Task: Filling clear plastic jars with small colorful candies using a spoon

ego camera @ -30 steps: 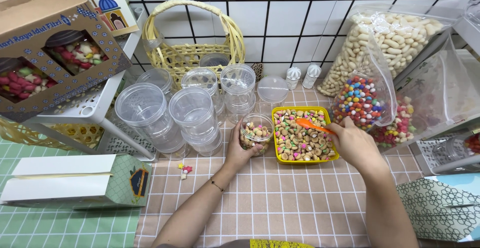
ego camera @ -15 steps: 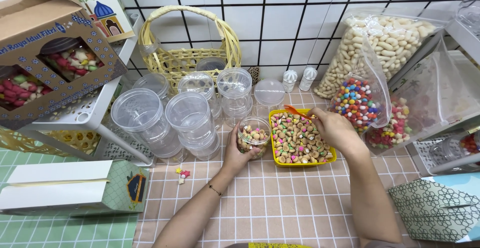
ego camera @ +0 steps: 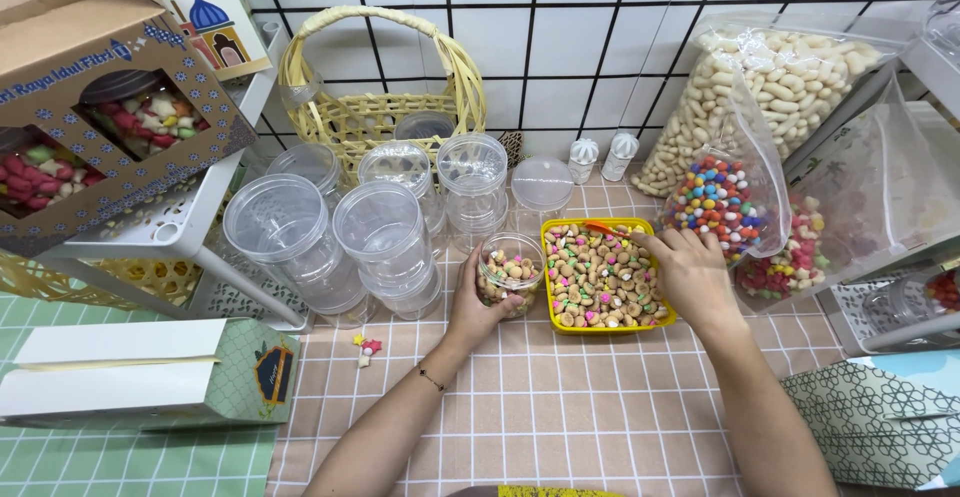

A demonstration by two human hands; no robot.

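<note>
My left hand grips a small clear plastic jar partly filled with small iced biscuits, standing on the checked tablecloth. Right beside it lies a yellow tray heaped with the same biscuits. My right hand rests over the tray's far right corner, closed on an orange scoop whose end pokes out over the biscuits.
Several empty clear jars with lids stand behind the held jar, before a woven basket. Bags of sweets and puffed snacks lean at the right. A white rack with a window box stands left, a green box in front.
My right hand has moved from the tray's front right to its far right corner, bringing the orange scoop down among the biscuits. The left hand keeps holding the jar.
</note>
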